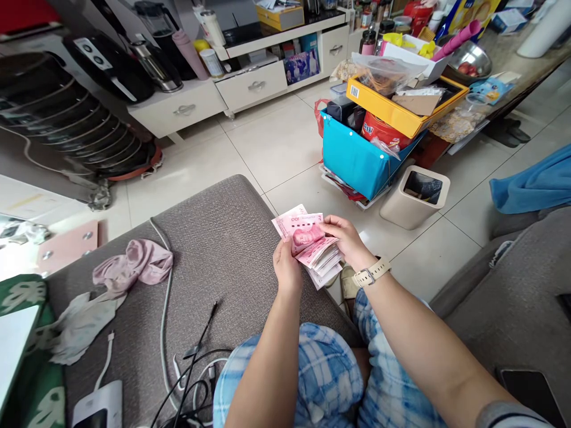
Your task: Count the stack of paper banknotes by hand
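Observation:
A folded stack of pink 100 banknotes (pixel 307 236) is held over the edge of the grey sofa seat, in front of my knees. My left hand (pixel 286 266) is closed on the stack's left side, thumb on top. On the far right edge of the top note, my right hand (pixel 345 238) pinches with thumb and fingers; a light watch strap circles that wrist. The bent-over ends of the notes fan out toward the lower right, and one paler note sticks out beneath them. My fingers hide part of the stack's underside.
On the sofa seat (pixel 214 226) lie a pink cloth (pixel 134 264), several cables and a white power bank (pixel 100 407). Beyond are a beige bin (pixel 413 205), a blue storage box (pixel 352 154) and a white cabinet (pixel 250 89). A phone (pixel 530 392) rests at the right.

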The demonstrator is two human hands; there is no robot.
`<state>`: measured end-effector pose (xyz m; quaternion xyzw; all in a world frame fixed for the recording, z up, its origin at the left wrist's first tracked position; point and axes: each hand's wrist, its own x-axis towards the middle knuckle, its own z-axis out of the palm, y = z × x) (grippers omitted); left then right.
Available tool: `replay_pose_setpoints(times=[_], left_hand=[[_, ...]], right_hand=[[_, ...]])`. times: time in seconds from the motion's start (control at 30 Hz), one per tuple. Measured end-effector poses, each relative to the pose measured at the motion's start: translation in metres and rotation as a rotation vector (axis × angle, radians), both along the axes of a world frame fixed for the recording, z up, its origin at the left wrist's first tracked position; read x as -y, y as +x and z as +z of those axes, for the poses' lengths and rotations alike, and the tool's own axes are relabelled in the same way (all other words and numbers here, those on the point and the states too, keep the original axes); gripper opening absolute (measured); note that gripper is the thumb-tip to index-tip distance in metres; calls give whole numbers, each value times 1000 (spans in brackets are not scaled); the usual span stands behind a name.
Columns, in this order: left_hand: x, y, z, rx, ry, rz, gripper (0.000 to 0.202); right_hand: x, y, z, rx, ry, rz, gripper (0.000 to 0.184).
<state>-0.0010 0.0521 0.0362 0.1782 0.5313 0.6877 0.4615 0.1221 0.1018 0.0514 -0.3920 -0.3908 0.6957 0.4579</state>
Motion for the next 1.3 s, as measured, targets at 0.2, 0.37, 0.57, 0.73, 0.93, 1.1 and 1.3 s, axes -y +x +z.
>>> replay_pose_setpoints(times=[0.2,0.37,0.57,0.73,0.93,1.1,1.3], left_hand=[[-1,-2,-1,-85,-38,74,24],[-1,-2,-1,-62,-46,79,23],[-2,-2,0,-62,-48,75,23],[-1,0,2,-49,-56,86,23],[2,-2,6,-189,-88,23,23],[1,0,2,-60,-47,17,25],[0,2,3,34,-26,-13,25]], right_hand=[[1,0,1,17,1,3,20],[1,-1,0,23,3,7,20],[1,-1,2,11,-11,12,21],[1,-1,3,5,-19,17,21],[1,-1,2,6,10,10,20],[3,1,7,16,39,52,26],[0,-1,3,23,-4,12,22]])
